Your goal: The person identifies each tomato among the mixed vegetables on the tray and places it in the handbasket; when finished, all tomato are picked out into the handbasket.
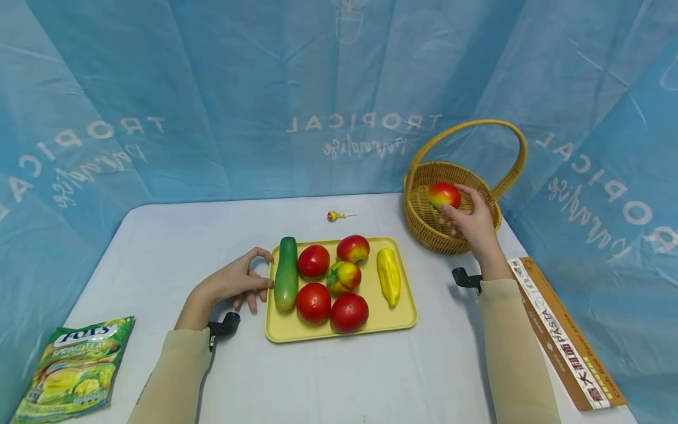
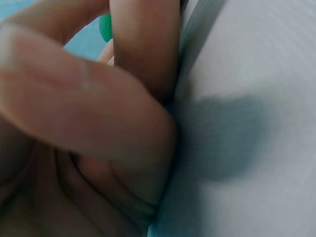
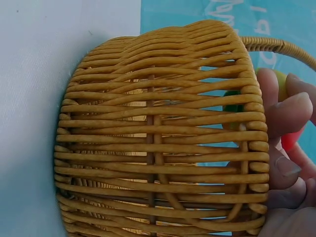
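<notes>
My right hand (image 1: pixel 471 221) grips a red and yellow mango (image 1: pixel 444 195) between thumb and fingers, over the opening of the wicker basket (image 1: pixel 424 227). In the right wrist view the basket's woven side (image 3: pixel 163 133) partly hides the fingers and the fruit. At the yellow tray (image 1: pixel 339 334), my left hand (image 1: pixel 233 282) rests with its fingertips at the left rim, beside a green cucumber (image 1: pixel 286 274). Also on the tray lie several red tomatoes (image 1: pixel 313 303), another mango (image 1: pixel 353 249), a red-yellow fruit with a green calyx (image 1: pixel 344 277) and a long bumpy yellow vegetable (image 1: pixel 389 277).
A lollipop (image 1: pixel 340 216) lies behind the tray. At the front left is a green Fox's candy bag (image 1: pixel 76 371). A long pasta box (image 1: pixel 567 335) lies along the right edge. The basket's tall handle (image 1: pixel 477 123) arches above it, before a blue curtain (image 1: pixel 296 76).
</notes>
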`<state>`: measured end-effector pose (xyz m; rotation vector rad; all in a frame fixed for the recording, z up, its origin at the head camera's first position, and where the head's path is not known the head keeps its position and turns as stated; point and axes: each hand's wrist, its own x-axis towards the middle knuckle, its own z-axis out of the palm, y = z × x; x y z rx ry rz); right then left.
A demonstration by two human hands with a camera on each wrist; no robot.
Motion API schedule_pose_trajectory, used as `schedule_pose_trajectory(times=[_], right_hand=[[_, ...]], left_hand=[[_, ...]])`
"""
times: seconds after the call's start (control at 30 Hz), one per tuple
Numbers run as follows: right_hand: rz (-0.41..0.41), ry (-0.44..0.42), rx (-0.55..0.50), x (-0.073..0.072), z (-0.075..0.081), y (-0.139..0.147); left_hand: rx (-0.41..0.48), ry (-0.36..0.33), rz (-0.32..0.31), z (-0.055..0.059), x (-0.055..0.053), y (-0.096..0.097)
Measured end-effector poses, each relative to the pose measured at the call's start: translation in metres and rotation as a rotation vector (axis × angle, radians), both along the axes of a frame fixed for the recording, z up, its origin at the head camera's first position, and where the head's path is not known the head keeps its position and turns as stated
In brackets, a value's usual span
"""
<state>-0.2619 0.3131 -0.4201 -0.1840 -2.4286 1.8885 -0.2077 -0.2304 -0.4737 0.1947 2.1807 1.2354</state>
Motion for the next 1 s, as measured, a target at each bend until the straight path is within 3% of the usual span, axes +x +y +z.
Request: schedule_pose_trajectory(times=[0.37, 1.0], right_hand=[[-0.008, -0.035, 0.021, -0.0014, 0.0007, 0.0005], [-0.02, -0.02, 0.026, -0.001, -0.0011, -0.0002]], left_hand=[[-0.001, 0.0, -0.004, 0.0001, -0.0009, -0.0002], [0.014, -0.003, -0.008, -0.0004, -0.0001, -0.0007]])
